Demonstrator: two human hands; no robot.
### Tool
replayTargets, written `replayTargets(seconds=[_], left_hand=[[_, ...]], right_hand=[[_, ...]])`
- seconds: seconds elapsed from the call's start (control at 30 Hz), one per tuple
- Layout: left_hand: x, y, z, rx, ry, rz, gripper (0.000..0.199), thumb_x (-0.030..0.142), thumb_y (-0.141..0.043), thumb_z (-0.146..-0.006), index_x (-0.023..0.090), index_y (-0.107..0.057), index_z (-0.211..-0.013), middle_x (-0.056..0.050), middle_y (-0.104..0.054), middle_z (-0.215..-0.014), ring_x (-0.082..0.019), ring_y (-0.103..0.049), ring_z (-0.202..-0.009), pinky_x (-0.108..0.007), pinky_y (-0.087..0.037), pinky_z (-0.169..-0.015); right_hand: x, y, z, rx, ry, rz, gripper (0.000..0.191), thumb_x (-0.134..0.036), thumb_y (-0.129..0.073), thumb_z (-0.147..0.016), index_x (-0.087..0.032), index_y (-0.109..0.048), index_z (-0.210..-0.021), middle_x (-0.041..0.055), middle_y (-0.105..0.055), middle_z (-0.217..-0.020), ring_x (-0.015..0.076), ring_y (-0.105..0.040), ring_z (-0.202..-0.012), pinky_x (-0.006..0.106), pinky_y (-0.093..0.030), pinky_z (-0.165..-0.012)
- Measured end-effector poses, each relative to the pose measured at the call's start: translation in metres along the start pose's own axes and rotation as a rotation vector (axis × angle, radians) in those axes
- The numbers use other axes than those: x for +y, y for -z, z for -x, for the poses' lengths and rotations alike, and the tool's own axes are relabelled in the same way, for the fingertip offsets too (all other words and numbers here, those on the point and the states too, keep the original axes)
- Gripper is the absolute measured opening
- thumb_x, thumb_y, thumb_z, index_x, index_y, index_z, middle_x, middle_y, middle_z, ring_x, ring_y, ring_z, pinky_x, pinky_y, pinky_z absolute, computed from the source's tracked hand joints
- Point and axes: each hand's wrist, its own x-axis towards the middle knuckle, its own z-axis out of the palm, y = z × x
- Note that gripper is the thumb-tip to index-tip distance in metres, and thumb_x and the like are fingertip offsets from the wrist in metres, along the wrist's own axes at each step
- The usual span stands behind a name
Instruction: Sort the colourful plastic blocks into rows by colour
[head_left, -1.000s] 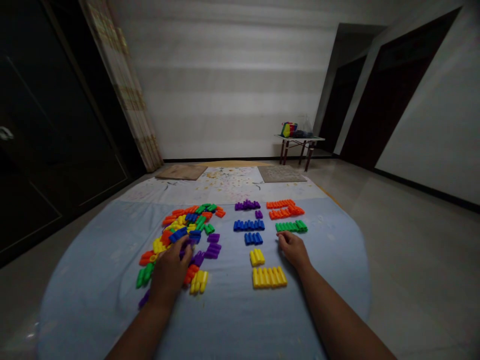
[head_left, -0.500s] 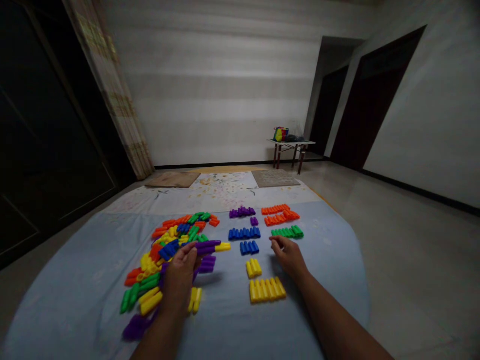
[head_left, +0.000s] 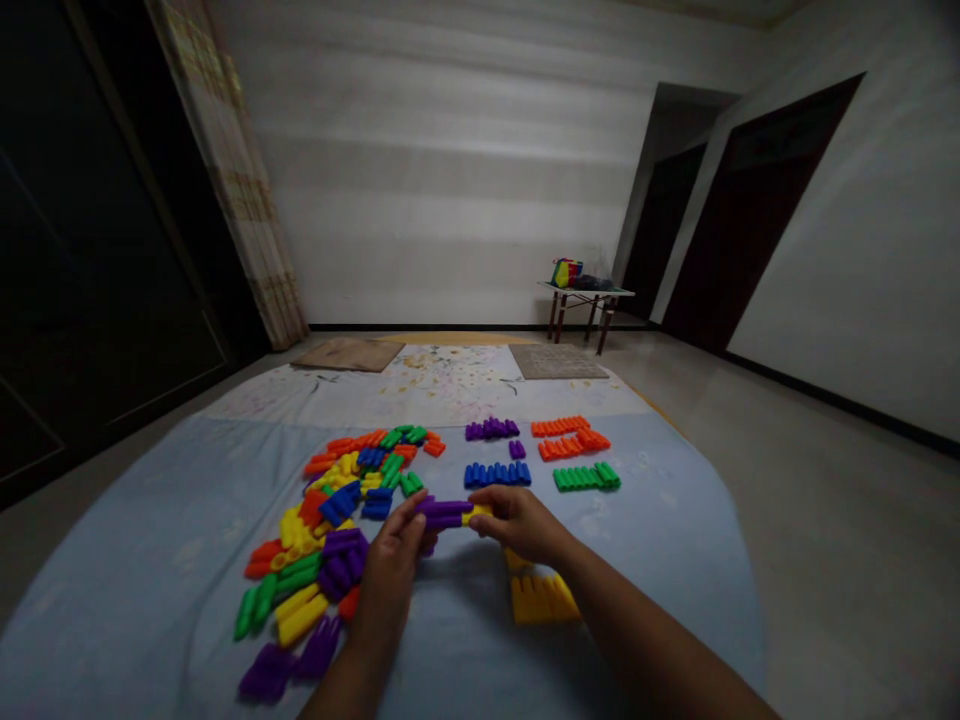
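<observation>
A: What is closest to the viewer?
B: A desk (head_left: pixel 457 650) under a pale blue cloth. At its near left lie two purple blocks (head_left: pixel 266 672), just beside the left forearm. Further right, partly behind the right forearm, sits a yellow row (head_left: pixel 541 600) of tube-shaped pieces.

A: And the hands?
B: They meet above the middle of the desk. The left hand (head_left: pixel 394 550) has its thumb and fingers clamped on the left end of a purple piece (head_left: pixel 444 513). The right hand (head_left: pixel 525 525) pinches a yellow piece (head_left: pixel 478 512) at the purple one's right end. The right fingers cover part of it, so I can't tell how firmly the two are joined.

A: What lies around them?
B: To the left, a mixed pile (head_left: pixel 341 500) of orange, green, yellow, blue and purple tubes. Beyond the right hand, a blue row (head_left: pixel 496 475) and a green row (head_left: pixel 587 478), then orange rows (head_left: pixel 574 442) and a purple row (head_left: pixel 492 430).

A: Farther off?
B: Two flat mats (head_left: pixel 349 355) at the far edge, then a multicoloured bag (head_left: pixel 567 272) on a small stand (head_left: pixel 589 291) near a white wall (head_left: pixel 450 200).
</observation>
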Motion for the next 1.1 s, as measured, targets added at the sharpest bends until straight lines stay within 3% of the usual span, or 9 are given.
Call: replayTargets(seconds=[0.17, 0.3, 0.43, 0.6, 0.7, 0.8, 0.97, 1.1], left_hand=[[0.004, 0.000, 0.005, -0.013, -0.034, -0.020, 0.049, 0.036, -0.072, -0.058, 0.017, -0.057, -0.100, -0.001, -0.065, -0.082, -0.011, -0.060, -0.065, -0.023, -0.049, -0.059], [0.013, 0.000, 0.006, 0.089, -0.025, 0.089, 0.045, 0.032, -0.072, -0.057, 0.018, -0.054, -0.095, 0.003, -0.063, -0.075, -0.007, -0.057, -0.054, -0.020, -0.049, -0.054], [0.016, 0.005, 0.002, 0.130, -0.029, 0.155, 0.044, 0.029, -0.073, -0.055, 0.018, -0.053, -0.092, 0.004, -0.062, -0.073, -0.008, -0.059, -0.057, -0.020, -0.050, -0.056], [0.014, 0.001, 0.004, 0.114, -0.047, 0.136, 0.044, 0.029, -0.072, -0.056, 0.017, -0.053, -0.094, 0.002, -0.064, -0.076, -0.009, -0.060, -0.059, -0.022, -0.051, -0.057], [0.013, -0.002, 0.005, 0.105, -0.044, 0.123, 0.045, 0.030, -0.073, -0.055, 0.016, -0.054, -0.094, 0.002, -0.063, -0.074, -0.010, -0.060, -0.059, -0.022, -0.051, -0.056], [0.012, -0.002, 0.005, 0.103, -0.036, 0.101, 0.046, 0.031, -0.073, -0.054, 0.016, -0.055, -0.094, 0.003, -0.063, -0.073, -0.009, -0.059, -0.057, -0.021, -0.050, -0.055], [0.008, -0.002, 0.005, 0.113, -0.054, 0.053, 0.046, 0.030, -0.072, -0.055, 0.016, -0.055, -0.096, 0.003, -0.062, -0.075, -0.009, -0.059, -0.057, -0.022, -0.051, -0.056], [0.003, -0.001, 0.003, 0.103, -0.066, 0.023, 0.048, 0.032, -0.072, -0.056, 0.017, -0.055, -0.099, 0.001, -0.063, -0.077, -0.009, -0.060, -0.058, -0.022, -0.051, -0.056]], right_hand=[[0.002, -0.006, -0.004, -0.053, -0.054, -0.160, 0.039, -0.040, -0.063, -0.071, -0.016, -0.061, -0.101, -0.0015, -0.060, -0.064, 0.0065, -0.047, -0.051, 0.018, -0.035, -0.045], [0.007, 0.014, -0.002, 0.070, -0.081, -0.222, 0.045, -0.043, -0.064, -0.068, -0.016, -0.060, -0.103, -0.0014, -0.060, -0.067, 0.0077, -0.050, -0.053, 0.019, -0.038, -0.047], [0.019, 0.052, 0.012, 0.160, -0.085, 0.007, 0.042, -0.040, -0.063, -0.068, -0.015, -0.061, -0.102, 0.0010, -0.063, -0.077, 0.0094, -0.051, -0.061, 0.023, -0.042, -0.055], [0.036, 0.080, 0.038, 0.069, -0.165, 0.290, 0.037, -0.032, -0.062, -0.069, -0.014, -0.063, -0.102, 0.0050, -0.065, -0.086, 0.0144, -0.056, -0.074, 0.028, -0.045, -0.069], [0.048, 0.083, 0.048, -0.011, -0.198, 0.322, 0.033, -0.027, -0.061, -0.069, -0.016, -0.064, -0.100, 0.0054, -0.066, -0.091, 0.0165, -0.058, -0.080, 0.029, -0.046, -0.074], [0.054, 0.082, 0.053, 0.014, -0.157, 0.400, 0.035, -0.024, -0.063, -0.067, -0.019, -0.064, -0.101, 0.0067, -0.064, -0.101, 0.0184, -0.058, -0.089, 0.031, -0.044, -0.081], [0.049, 0.078, 0.061, 0.216, -0.216, 0.574, 0.041, -0.044, -0.057, -0.074, -0.016, -0.061, -0.104, 0.0087, -0.061, -0.096, 0.0163, -0.057, -0.079, 0.028, -0.044, -0.072], [0.044, 0.067, 0.066, 0.226, -0.320, 0.724, 0.046, -0.056, -0.056, -0.070, -0.018, -0.062, -0.096, 0.0075, -0.060, -0.088, 0.0168, -0.056, -0.075, 0.027, -0.040, -0.066]])
